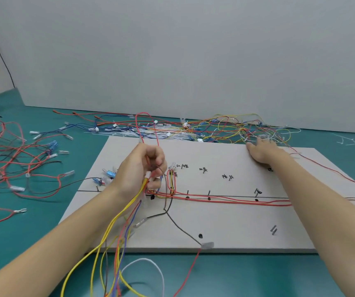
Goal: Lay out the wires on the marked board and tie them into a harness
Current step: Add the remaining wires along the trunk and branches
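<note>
Wires, thin and insulated in red, yellow, blue and black (226,199), are already lying in part along the drawn line of the pale grey marked board (226,228), bending around small metal pins (209,192) that are standing up from it. The left hand (144,168) is holding a bundle of yellow, red and blue wires (116,228) above the left part of the board, with its fingers curled around them, and one red loop (145,127) is rising above the fist. The right hand (262,150) is reaching to the far edge of the board with the fingers rather straight, touching the tangled heap of loose coloured wires (236,127) there; I cannot tell if it is pinching one.

Such wires are probably very light and limp, so they are keeping no shape and are tangling easily. I think it is better to take one near its clear plastic terminal (173,166), or to gather several in the fist, and to pull slowly, because the crimped ends may catch on other loops.

The board is resting flat on a teal green bench (33,232), where more red wires (11,159) are spreading on the left. Behind it a plain grey wall (193,50) is closing the view.
</note>
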A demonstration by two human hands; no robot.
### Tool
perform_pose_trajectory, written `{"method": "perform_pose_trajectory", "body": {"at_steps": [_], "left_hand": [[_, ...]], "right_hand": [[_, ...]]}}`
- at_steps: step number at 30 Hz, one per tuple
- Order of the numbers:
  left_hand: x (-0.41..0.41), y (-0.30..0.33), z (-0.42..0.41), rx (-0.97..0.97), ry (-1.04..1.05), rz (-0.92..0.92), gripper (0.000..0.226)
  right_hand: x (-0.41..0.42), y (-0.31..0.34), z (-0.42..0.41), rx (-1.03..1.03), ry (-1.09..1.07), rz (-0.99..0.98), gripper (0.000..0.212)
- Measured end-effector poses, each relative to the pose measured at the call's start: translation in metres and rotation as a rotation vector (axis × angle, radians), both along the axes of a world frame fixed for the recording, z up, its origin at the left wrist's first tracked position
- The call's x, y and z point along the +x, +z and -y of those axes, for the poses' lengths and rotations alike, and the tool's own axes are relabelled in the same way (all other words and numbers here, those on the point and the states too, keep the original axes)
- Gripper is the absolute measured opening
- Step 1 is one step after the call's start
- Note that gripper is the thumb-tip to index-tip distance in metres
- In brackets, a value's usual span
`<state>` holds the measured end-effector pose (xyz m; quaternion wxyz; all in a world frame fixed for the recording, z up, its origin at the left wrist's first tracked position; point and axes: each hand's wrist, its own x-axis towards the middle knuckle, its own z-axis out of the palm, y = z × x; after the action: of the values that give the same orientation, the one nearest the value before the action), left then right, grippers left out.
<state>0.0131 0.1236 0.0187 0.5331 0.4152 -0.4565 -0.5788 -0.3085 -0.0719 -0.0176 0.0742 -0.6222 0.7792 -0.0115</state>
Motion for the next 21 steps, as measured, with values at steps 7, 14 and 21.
{"method": "perform_pose_trajectory", "body": {"at_steps": [7,14,21], "left_hand": [[-0.004,-0.004,-0.005,-0.093,-0.157,0.099,0.046],[-0.007,-0.006,-0.004,-0.154,-0.182,0.277,0.064],[-0.005,0.000,-0.012,-0.239,-0.188,0.330,0.037]], "right_hand": [[0.057,0.023,-0.018,-0.134,-0.190,-0.202,0.075],[0.130,0.057,-0.073,0.019,0.292,1.202,0.028],[0.144,0.047,-0.108,0.526,0.531,1.577,0.059]]}}
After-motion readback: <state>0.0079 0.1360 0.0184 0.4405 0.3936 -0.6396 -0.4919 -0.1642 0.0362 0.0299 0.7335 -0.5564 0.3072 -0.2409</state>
